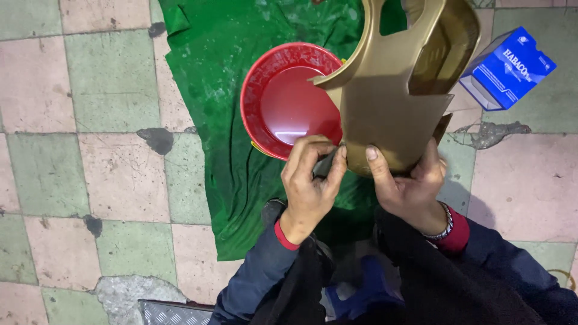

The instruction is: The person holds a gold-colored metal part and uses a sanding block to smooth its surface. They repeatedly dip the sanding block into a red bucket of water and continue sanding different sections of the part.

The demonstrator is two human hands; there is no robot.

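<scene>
— Left hand (310,183)?
— Curled at the lower left edge of the gold panel (391,102), fingers pinched shut on a small dark piece (326,164) pressed flat against that edge. Possibly a scrap of abrasive or a pad; too small and shadowed to tell.
— Right hand (409,183)?
— Closed on the panel's bottom edge, thumb laid across the front face, other fingers wrapped behind. Looks like a steadying hold, keeping the panel from shifting under the left hand's pressure.
— And the panel itself?
— Held up off the floor, roughly upright, above the lap and partly in front of the red basin (289,99). Curved, moulded shape with a cut-out near the top; upper end cut off by the frame edge.
— Basin placed there for a reason?
— Sits on the green cloth (223,72), just beyond the hands, within easy reach. Appears to hold a shallow shine, perhaps water, though hard to confirm. Cloth spread over the tiled floor (90,150), probably to catch drips or dust.
— Anything else nearby?
— Blue carton (509,66) lying tilted on the tiles at upper right, well apart from the hands. Ribbed metal plate (171,313) at the bottom edge, mostly out of view.
— Hidden parts?
— Panel's back side, right-hand fingertips, and the basin's right rim, all behind the panel. Legs lost in dark clothing.
</scene>
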